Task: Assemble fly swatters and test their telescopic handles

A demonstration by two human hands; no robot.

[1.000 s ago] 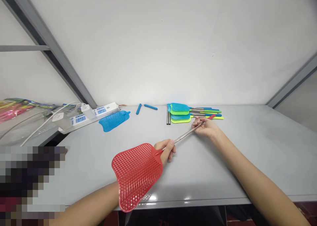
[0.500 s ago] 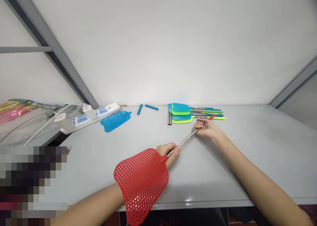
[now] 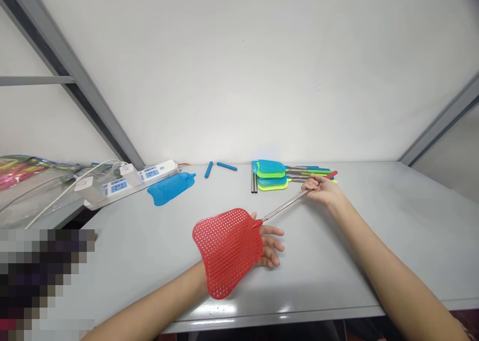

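Note:
My right hand [image 3: 321,190] is closed round the handle end of a red fly swatter [image 3: 230,251], whose metal rod slants down to the left. The swatter's perforated head is above the near half of the table. Behind that head, my left hand [image 3: 271,246] has its fingers spread and grips nothing; part of its palm is hidden by the red mesh. Just beyond my right hand lies a pile of blue and yellow-green fly swatters [image 3: 271,169], with their handles pointing right. Two short metal tubes [image 3: 254,181] lie at the pile's left end.
Two blue handle grips [image 3: 226,166] lie near the wall. A loose blue swatter head [image 3: 172,188] rests beside a white power strip [image 3: 160,170] with plugs and cables. Plastic bags [image 3: 37,174] lie at far left. The grey table [image 3: 337,261] ends at a front edge.
My left hand has let go of the rod and spread its fingers. The red swatter, still in my right hand, has moved slightly right and away from me.

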